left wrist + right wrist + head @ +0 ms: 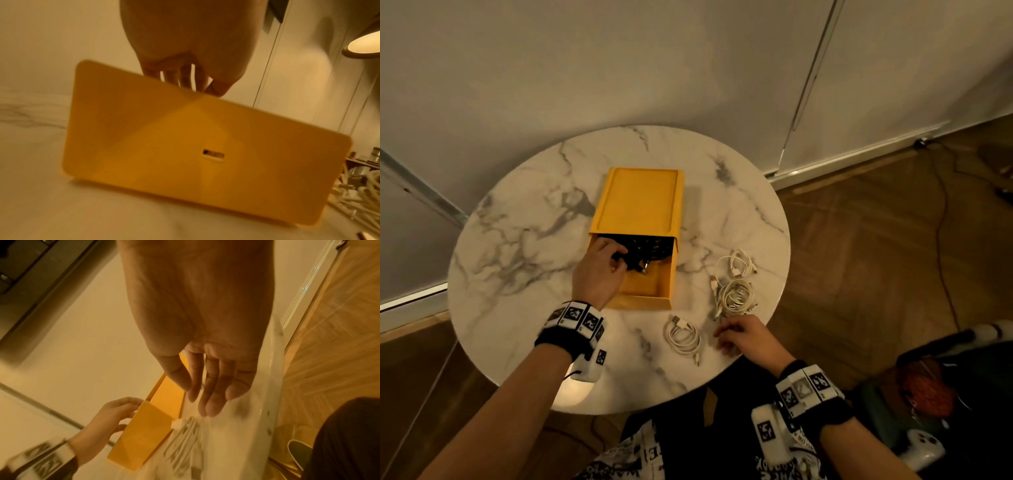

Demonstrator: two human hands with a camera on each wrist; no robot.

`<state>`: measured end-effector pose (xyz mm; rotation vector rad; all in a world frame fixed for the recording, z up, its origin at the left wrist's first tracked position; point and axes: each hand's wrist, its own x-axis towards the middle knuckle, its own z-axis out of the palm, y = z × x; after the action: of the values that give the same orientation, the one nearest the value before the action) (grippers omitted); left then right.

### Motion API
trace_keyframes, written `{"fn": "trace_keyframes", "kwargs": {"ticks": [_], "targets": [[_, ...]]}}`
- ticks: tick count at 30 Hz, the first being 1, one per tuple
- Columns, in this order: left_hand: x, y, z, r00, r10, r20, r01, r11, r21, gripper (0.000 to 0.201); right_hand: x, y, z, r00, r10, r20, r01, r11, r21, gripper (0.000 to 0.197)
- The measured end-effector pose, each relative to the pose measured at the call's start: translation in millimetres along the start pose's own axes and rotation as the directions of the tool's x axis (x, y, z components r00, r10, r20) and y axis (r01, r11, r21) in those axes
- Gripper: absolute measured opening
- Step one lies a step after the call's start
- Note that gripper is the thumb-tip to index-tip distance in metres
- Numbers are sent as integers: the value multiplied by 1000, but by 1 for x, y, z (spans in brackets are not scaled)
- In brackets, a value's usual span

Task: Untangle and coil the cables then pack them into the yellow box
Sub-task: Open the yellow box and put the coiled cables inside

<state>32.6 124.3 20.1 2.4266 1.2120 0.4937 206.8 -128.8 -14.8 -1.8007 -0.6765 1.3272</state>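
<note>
The yellow box point(640, 202) lies mid-table with its drawer point(650, 291) pulled out toward me. A coiled black cable point(650, 251) sits at the drawer's back. My left hand point(602, 263) reaches into the drawer, fingers curled on that black cable. In the left wrist view the drawer front point(185, 146) hides the fingertips. Three white cables lie to the right: a coil point(683, 337) at the front, a bundle point(736, 294) and a looser one point(736, 265). My right hand point(736, 332) hovers by the front coil, its fingers point(205, 386) straight and holding nothing.
The round marble table point(517, 240) stands against a white wall. Its front right edge runs just under my right hand. On the wooden floor to the right lie dark bags with a red object point(924, 387) and a white controller point(921, 448).
</note>
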Motion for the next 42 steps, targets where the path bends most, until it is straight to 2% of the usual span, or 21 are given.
{"fn": "trace_keyframes", "kwargs": {"ticks": [2, 4, 6, 8, 9, 11, 12, 13, 15, 17, 21, 25, 29, 32, 35, 37, 38, 42], "targets": [[-15, 14, -10, 991, 90, -101, -98, 992, -79, 16, -7, 0, -18, 999, 6, -37, -5, 1000, 15, 18], [-40, 30, -14, 985, 152, -81, -164, 971, -175, 15, -12, 4, -38, 993, 45, -109, -40, 998, 47, 20], [-71, 40, -8, 989, 134, 61, -117, 968, -223, 13, -13, 6, -56, 969, 126, -214, -97, 985, 143, 23], [-96, 42, 6, 980, 46, 193, -11, 984, -176, 12, -10, 3, -70, 921, 165, -354, -92, 973, 213, 24], [-105, 42, 14, 964, -12, 264, 46, 991, -125, 22, -5, 2, -76, 897, 157, -414, -80, 977, 196, 25], [-116, 43, 29, 898, -138, 419, 155, 988, -7, 38, 8, -1, -81, 871, 104, -480, -87, 995, 58, 31], [-118, 46, 35, 872, -182, 455, 175, 983, 58, 39, 15, -4, -80, 874, 78, -480, -98, 995, -17, 35], [-119, 50, 41, 867, -200, 457, 165, 980, 115, 39, 22, -6, -77, 884, 58, -464, -109, 991, -82, 40], [-117, 58, 47, 876, -203, 438, 127, 972, 198, 39, 33, -12, -66, 907, 33, -421, -128, 972, -198, 49], [-114, 64, 51, 877, -210, 432, 109, 963, 245, 34, 39, -16, -54, 922, 7, -387, -117, 958, -262, 47], [-114, 68, 54, 881, -184, 436, 69, 961, 266, 22, 42, -10, -41, 916, -13, -401, -76, 976, -206, 33], [-120, 67, 51, 883, -181, 433, 90, 971, 222, 21, 44, 1, -42, 911, 43, -411, -111, 983, -145, 30], [-128, 63, 50, 903, -136, 407, 77, 984, 159, 16, 43, -8, -41, 929, 76, -361, -115, 990, -86, 13], [-136, 59, 51, 928, -56, 367, 36, 997, 62, 10, 38, -16, -33, 944, 95, -317, -112, 993, -36, 30], [-142, 57, 44, 911, -50, 410, 86, 994, -71, 5, 35, -7, -26, 946, 72, -315, -75, 997, 1, 20], [-141, 59, 34, 898, -38, 439, 160, 956, -244, 14, 32, 1, -24, 943, 24, -332, -31, 999, -17, 18], [-140, 61, 28, 902, -32, 431, 189, 925, -328, 18, 31, 4, -24, 941, 7, -338, -18, 999, -30, 24], [-125, 81, 6, 942, -24, 335, 219, 799, -559, 13, 21, 8, -23, 939, -34, -341, 28, 999, -22, 39]]}}
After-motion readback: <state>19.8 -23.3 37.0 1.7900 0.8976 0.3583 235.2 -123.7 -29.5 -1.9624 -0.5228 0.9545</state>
